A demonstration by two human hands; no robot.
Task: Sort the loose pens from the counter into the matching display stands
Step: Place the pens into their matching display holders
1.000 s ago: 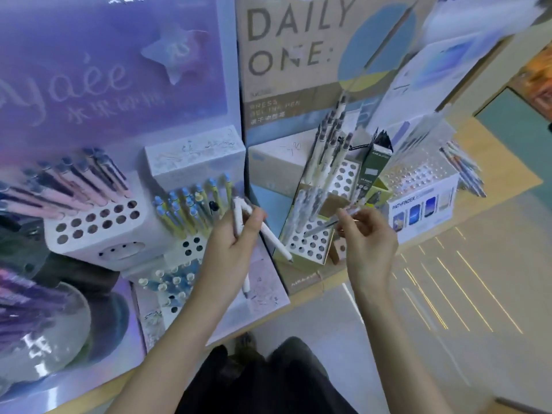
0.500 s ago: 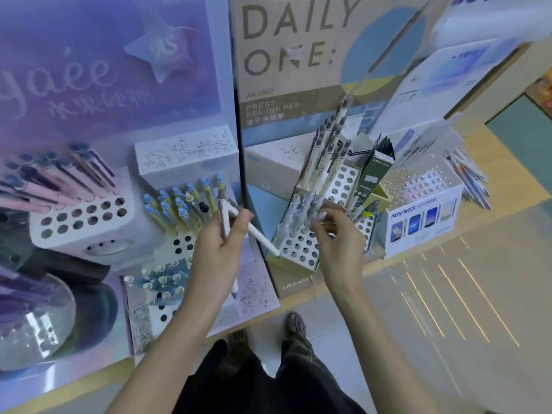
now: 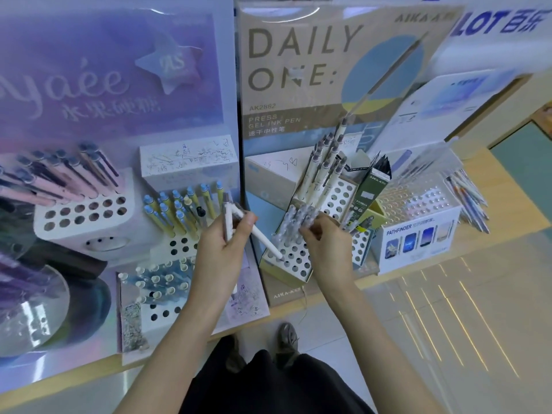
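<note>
My left hand (image 3: 222, 252) grips two white pens (image 3: 259, 236); one stands upright, the other slants down to the right with its tip over the holed front of the Daily One stand (image 3: 294, 264). My right hand (image 3: 327, 246) is at a cluster of clear pens (image 3: 294, 222) standing in that stand, its fingers pinching one of them. Taller white pens with grey caps (image 3: 325, 165) stand in the stand's back rows.
Left of the hands are a stand of yellow-and-blue pens (image 3: 182, 210), a white block with pink pens (image 3: 80, 210) and a low tray of blue-white pens (image 3: 158, 282). A Pathfinder box (image 3: 418, 234) sits at the right. The counter's wooden edge (image 3: 388, 279) runs below.
My right hand has moved left and down from the stand's right side to the clear pens. My left hand stays in place with its two white pens.
</note>
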